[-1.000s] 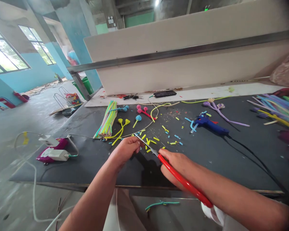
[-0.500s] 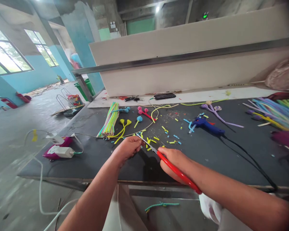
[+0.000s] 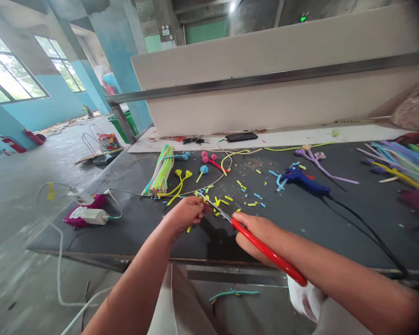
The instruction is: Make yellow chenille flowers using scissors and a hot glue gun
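My right hand (image 3: 256, 231) grips a pair of scissors (image 3: 265, 249) by long red handles, blades pointing to the upper left. The blade tips reach just past the fingers of my left hand (image 3: 187, 212), which is closed in a pinch. A short yellow end of pipe cleaner (image 3: 189, 229) pokes out beneath that hand; the rest is hidden by the fingers. Yellow snippets (image 3: 226, 198) and a few blue ones lie around the blades. Beyond my left hand rest a yellow pipe-cleaner stem with two buds (image 3: 176, 187) and a blue bud (image 3: 203, 171).
A bundle of pastel pipe cleaners (image 3: 159, 170) lies at the left, a pink stem (image 3: 212, 160) farther back. To the right are a blue glue gun (image 3: 305, 181) with its cord, a purple stem (image 3: 323, 167) and more pipe cleaners (image 3: 401, 160). A phone (image 3: 242, 137) and power strip (image 3: 80, 215) also show.
Both hands and the scissors keep nearly the same pose. A yellow end now shows under my left hand. The view has shifted slightly.
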The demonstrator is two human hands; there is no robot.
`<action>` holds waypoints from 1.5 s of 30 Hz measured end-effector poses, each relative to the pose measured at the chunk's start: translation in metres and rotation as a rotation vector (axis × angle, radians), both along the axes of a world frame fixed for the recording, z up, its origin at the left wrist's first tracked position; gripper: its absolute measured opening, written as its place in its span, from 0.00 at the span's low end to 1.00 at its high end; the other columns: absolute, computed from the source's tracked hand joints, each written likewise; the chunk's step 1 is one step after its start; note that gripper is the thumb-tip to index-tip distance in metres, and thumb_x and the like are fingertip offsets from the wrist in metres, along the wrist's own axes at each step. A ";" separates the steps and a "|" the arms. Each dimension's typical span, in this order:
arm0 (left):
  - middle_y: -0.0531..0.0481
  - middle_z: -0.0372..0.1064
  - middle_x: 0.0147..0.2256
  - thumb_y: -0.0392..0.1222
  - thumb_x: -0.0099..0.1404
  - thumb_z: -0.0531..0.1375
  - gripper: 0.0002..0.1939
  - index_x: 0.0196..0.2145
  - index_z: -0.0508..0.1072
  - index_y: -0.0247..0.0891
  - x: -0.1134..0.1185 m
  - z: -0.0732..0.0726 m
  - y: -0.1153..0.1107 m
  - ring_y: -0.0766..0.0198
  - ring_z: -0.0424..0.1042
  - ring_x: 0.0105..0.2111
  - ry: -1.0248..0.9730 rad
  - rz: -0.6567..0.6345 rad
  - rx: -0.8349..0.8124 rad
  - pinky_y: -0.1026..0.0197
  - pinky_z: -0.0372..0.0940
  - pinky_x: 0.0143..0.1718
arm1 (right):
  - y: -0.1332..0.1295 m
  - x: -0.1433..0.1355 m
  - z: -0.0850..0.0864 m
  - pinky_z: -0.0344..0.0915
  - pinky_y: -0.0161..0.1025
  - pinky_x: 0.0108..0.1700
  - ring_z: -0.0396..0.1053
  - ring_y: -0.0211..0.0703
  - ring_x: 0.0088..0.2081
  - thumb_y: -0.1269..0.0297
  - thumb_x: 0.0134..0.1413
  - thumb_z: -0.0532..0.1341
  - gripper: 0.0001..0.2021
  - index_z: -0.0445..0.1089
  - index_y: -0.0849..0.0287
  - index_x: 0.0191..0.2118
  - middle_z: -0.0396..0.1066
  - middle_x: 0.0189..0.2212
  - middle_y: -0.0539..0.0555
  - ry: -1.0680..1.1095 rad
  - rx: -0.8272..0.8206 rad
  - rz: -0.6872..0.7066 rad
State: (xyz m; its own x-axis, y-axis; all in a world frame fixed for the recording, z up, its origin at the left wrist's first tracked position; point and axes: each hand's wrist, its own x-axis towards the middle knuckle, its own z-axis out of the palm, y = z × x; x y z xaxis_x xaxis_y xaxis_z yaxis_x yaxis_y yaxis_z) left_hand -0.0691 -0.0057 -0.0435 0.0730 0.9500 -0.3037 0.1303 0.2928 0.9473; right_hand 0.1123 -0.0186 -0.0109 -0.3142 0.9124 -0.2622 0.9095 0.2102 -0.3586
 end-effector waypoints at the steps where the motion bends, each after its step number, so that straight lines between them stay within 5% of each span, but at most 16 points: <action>1: 0.57 0.56 0.19 0.39 0.59 0.54 0.09 0.26 0.69 0.32 0.001 0.000 0.000 0.77 0.52 0.16 -0.003 -0.008 0.003 0.74 0.48 0.17 | 0.000 0.001 -0.004 0.47 0.33 0.26 0.54 0.36 0.22 0.78 0.40 0.54 0.09 0.63 0.55 0.26 0.58 0.19 0.46 0.005 0.015 0.005; 7: 0.55 0.61 0.23 0.45 0.59 0.54 0.11 0.30 0.69 0.33 -0.002 0.001 -0.004 0.76 0.53 0.16 0.018 -0.021 0.025 0.73 0.46 0.15 | 0.001 0.008 -0.019 0.44 0.33 0.23 0.47 0.35 0.18 0.76 0.39 0.54 0.08 0.59 0.54 0.24 0.51 0.15 0.44 0.036 0.052 -0.001; 15: 0.57 0.58 0.21 0.46 0.60 0.54 0.12 0.30 0.69 0.33 -0.002 0.000 -0.003 0.77 0.51 0.16 0.024 -0.033 0.070 0.73 0.45 0.15 | 0.003 0.010 -0.010 0.48 0.31 0.25 0.58 0.36 0.21 0.75 0.43 0.52 0.10 0.64 0.54 0.30 0.61 0.19 0.47 0.104 0.055 -0.038; 29: 0.60 0.51 0.16 0.42 0.61 0.51 0.10 0.32 0.68 0.34 0.002 0.002 -0.001 0.75 0.47 0.14 0.085 -0.063 0.165 0.70 0.43 0.16 | 0.004 0.012 -0.020 0.43 0.31 0.20 0.44 0.33 0.15 0.72 0.39 0.57 0.08 0.56 0.53 0.25 0.53 0.13 0.42 0.104 0.019 0.035; 45: 0.60 0.49 0.16 0.42 0.60 0.53 0.12 0.35 0.71 0.33 -0.001 0.007 -0.001 0.75 0.44 0.15 0.037 -0.083 0.098 0.67 0.38 0.17 | 0.006 0.013 -0.024 0.45 0.32 0.23 0.46 0.35 0.18 0.72 0.41 0.54 0.06 0.57 0.54 0.25 0.53 0.15 0.43 0.130 0.083 0.044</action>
State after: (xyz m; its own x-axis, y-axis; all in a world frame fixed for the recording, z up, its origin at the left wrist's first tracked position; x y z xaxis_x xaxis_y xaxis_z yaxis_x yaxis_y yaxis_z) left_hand -0.0698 -0.0068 -0.0369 0.1428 0.9664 -0.2138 0.1854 0.1861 0.9649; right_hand 0.1252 -0.0131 -0.0348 -0.3803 0.9140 -0.1409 0.8458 0.2821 -0.4528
